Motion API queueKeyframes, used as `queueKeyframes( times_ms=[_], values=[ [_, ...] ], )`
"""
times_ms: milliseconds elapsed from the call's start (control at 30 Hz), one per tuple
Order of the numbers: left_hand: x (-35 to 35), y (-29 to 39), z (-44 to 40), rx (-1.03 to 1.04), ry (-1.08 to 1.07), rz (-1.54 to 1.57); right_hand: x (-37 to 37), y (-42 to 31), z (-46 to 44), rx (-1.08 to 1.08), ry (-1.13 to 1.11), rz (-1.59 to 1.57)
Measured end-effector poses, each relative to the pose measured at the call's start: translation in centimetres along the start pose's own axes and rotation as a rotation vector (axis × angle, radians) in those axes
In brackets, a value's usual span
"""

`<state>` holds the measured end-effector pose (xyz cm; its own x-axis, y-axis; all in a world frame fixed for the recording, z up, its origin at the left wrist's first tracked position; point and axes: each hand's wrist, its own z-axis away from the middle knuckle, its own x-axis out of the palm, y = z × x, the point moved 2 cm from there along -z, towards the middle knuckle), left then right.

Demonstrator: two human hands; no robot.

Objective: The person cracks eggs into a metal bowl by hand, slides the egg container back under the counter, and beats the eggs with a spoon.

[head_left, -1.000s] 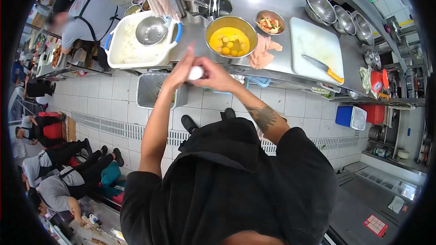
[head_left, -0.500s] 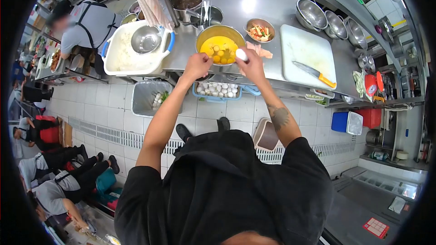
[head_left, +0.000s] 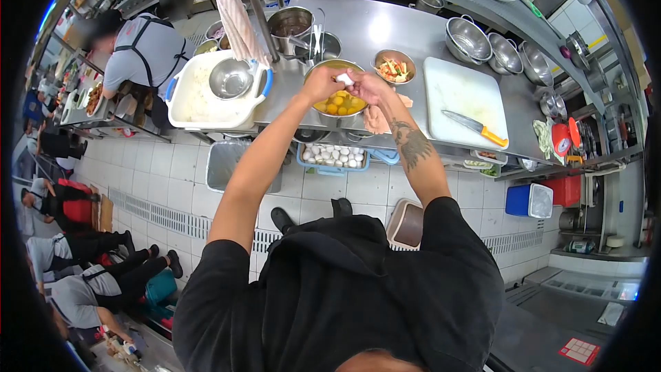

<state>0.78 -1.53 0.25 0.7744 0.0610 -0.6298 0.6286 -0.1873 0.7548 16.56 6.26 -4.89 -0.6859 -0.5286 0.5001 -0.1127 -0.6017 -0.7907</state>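
Note:
Over a metal bowl (head_left: 320, 66) of raw eggs, both of my hands meet at a white egg (head_left: 345, 80). My left hand (head_left: 321, 85) grips it from the left with closed fingers. From the other side, the fingers of my right hand (head_left: 370, 88) close on it too. Whether its shell is cracked cannot be made out. Several whole yolks (head_left: 340, 103) lie in yellow liquid below. A crumpled pinkish cloth (head_left: 376, 121) lies by the bowl under my right wrist. Below the counter edge stands a blue crate (head_left: 333, 170) of white eggs.
To the right lie a white cutting board (head_left: 461, 83) and an orange-handled knife (head_left: 475, 127). A bowl of cut food (head_left: 394, 67) stands behind my right hand. Pots (head_left: 290, 22) are at the back. A white tub (head_left: 196, 96) sits left, near a co-worker (head_left: 148, 48).
The egg has moved left from my right hand alone to between both hands. My hands have come together above the bowl. The camera view has shifted slightly.

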Motion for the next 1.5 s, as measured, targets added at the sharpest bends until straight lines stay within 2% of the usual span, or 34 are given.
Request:
queueKeyframes(
  times_ms=[133, 233, 467, 567, 633, 667, 767, 800, 900, 933, 1033, 1067, 1100, 1167, 1267, 1300, 1333, 1367, 1400, 1433, 1467, 1500],
  values=[
    [1.5, -1.0, -0.1, 0.028, 0.115, 0.054, -0.4, 0.9, -1.2, 0.024, 0.058, 0.002],
    [2.4, -1.8, -0.1, -0.043, 0.105, 0.065, -0.8, 1.4, -1.8, 0.051, 0.093, 0.035],
    [2.9, -1.8, 0.2, -0.037, 0.06, 0.025, -0.7, 0.5, -0.9, 0.128, 0.077, 0.195],
    [2.4, -1.3, 0.3, -0.019, 0.017, -0.036, -1.7, -0.5, -0.9, -0.012, 0.088, 0.541],
    [2.2, -2.4, -0.1, 0.027, -0.023, -0.127, -0.5, -2.5, 0.9, -0.214, 0.172, 1.005],
    [2.1, -2.7, 0.0, 0.126, 0.004, -0.14, 0.6, -3.2, 2.0, -0.315, 0.21, 1.235],
    [1.2, -1.9, 0.0, 0.376, 0.142, -0.179, 2.5, -4.2, 3.5, -0.684, 0.312, 1.464],
    [1.0, -1.3, 0.1, 0.421, 0.221, -0.19, 2.8, -3.9, 3.4, -0.768, 0.457, 1.542],
    [-0.2, 1.3, 1.0, 0.463, 0.386, -0.227, 6.7, -4.6, 5.0, -0.804, 0.48, 1.178],
    [-1.0, 2.7, 1.7, 0.441, 0.41, -0.248, 7.6, -4.1, 4.8, -0.852, 0.47, 1.07],
    [-5.7, 4.6, 6.7, 0.32, 0.418, -0.34, 12.4, -1.9, 4.6, -0.705, 0.308, 0.668],
    [-7.3, 4.6, 9.1, 0.272, 0.401, -0.37, 14.2, -0.5, 3.6, -0.646, 0.168, 0.421],
    [-9.2, 4.1, 11.7, 0.176, 0.442, -0.234, 16.9, 1.0, 3.7, -0.589, 0.091, 0.298],
    [-12.5, 2.6, 16.7, 0.038, 0.482, 0.058, 21.8, 4.9, 2.6, -0.506, 0.044, 0.196],
    [-15.6, -1.4, 24.8, -0.32, 0.626, -0.14, 27.2, 12.4, -1.1, -0.299, -0.082, 0.082],
    [-16.5, -2.8, 27.5, -0.455, 0.665, -0.172, 28.9, 14.2, -2.2, -0.278, -0.105, 0.192],
    [-16.4, -7.4, 30.7, -0.502, 0.801, -0.08, 29.3, 18.0, -4.5, -0.332, -0.12, 0.291],
    [-16.1, -13.1, 34.7, -0.621, 0.937, 0.023, 29.3, 23.6, -8.1, -0.652, 0.07, 0.654],
    [-16.5, -15.7, 36.8, -0.896, 0.708, -0.461, 29.1, 24.2, -7.0, -0.475, 0.046, 0.73],
    [-15.8, -18.9, 39.2, -1.009, 0.572, -0.376, 28.4, 25.2, -6.2, -0.475, 0.076, 0.771],
    [-14.4, -22.2, 41.7, -0.843, 0.485, -0.707, 26.7, 27.3, -6.1, -0.44, 0.125, 0.75],
    [-13.6, -22.7, 42.2, -0.846, 0.432, -0.778, 24.5, 27.4, -4.6, -0.313, 0.116, 0.69]
  ],
)
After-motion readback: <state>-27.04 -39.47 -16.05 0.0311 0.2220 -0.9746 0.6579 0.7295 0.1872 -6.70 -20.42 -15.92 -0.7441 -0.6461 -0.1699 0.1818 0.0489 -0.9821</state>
